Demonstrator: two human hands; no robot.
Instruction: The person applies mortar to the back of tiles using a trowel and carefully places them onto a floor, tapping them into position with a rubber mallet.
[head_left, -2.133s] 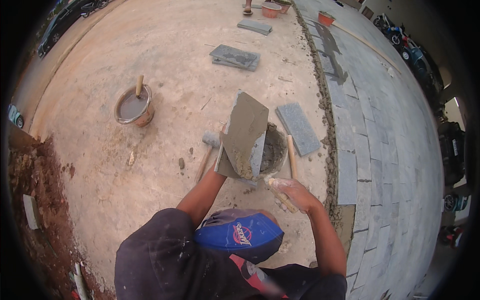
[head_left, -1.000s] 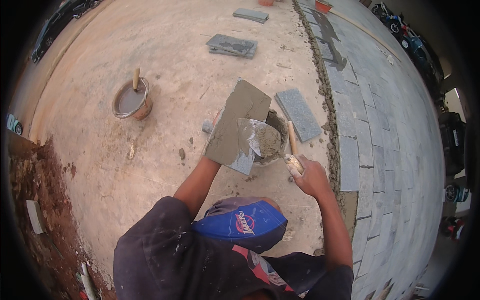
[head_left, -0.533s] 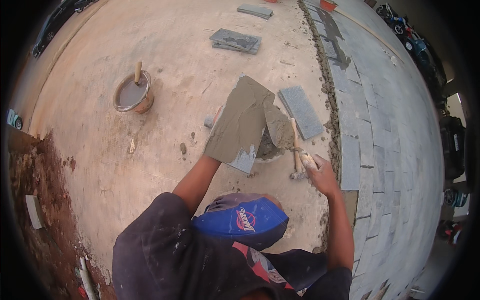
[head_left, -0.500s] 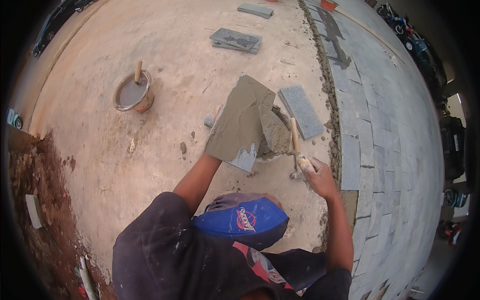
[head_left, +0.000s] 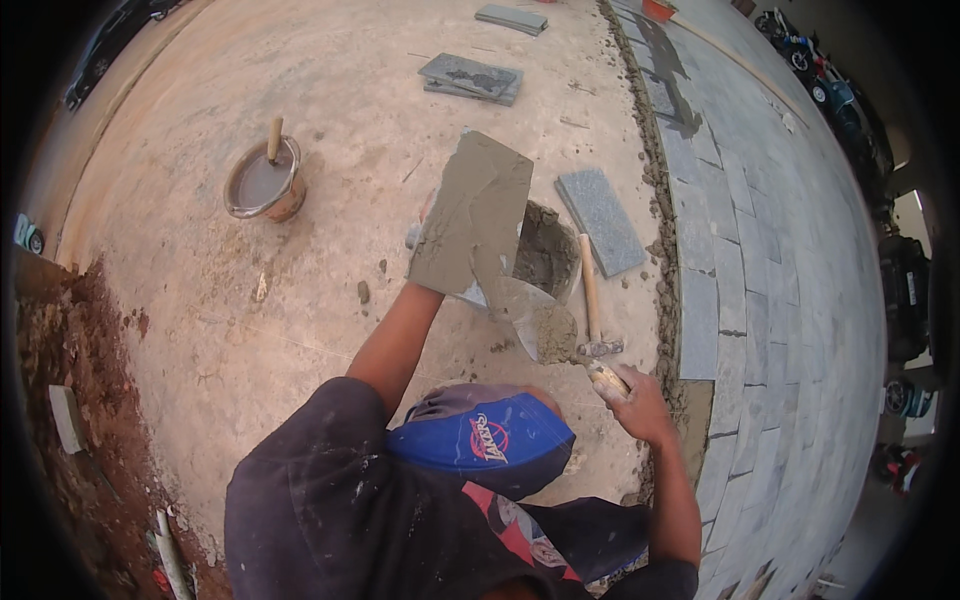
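Observation:
My left hand [head_left: 427,293] supports a rectangular stone tile [head_left: 474,205] from below. Its fingers are hidden under the tile, whose upper face is spread with wet grey mortar. In my right hand [head_left: 640,402], closed round the handle, is a trowel [head_left: 553,332] with mortar on its blade. The blade is at the tile's near right corner. Partly covered by the tile, a bucket of mortar [head_left: 549,250] sits just beyond the trowel. A hammer [head_left: 589,285] with a wooden handle stands head down, right of that bucket.
One loose grey tile [head_left: 602,222] lies right of the hammer. Farther off are stacked tiles [head_left: 470,80]. At the left stands a bucket of greyish liquid [head_left: 266,185] with a wooden handle sticking out. Laid paving [head_left: 765,330] with a mortar-strewn edge runs along the right.
The trowel has come down and toward me, from the tile's right edge to its near corner. The tile has turned slightly and moved a little left, uncovering more of the mortar bucket.

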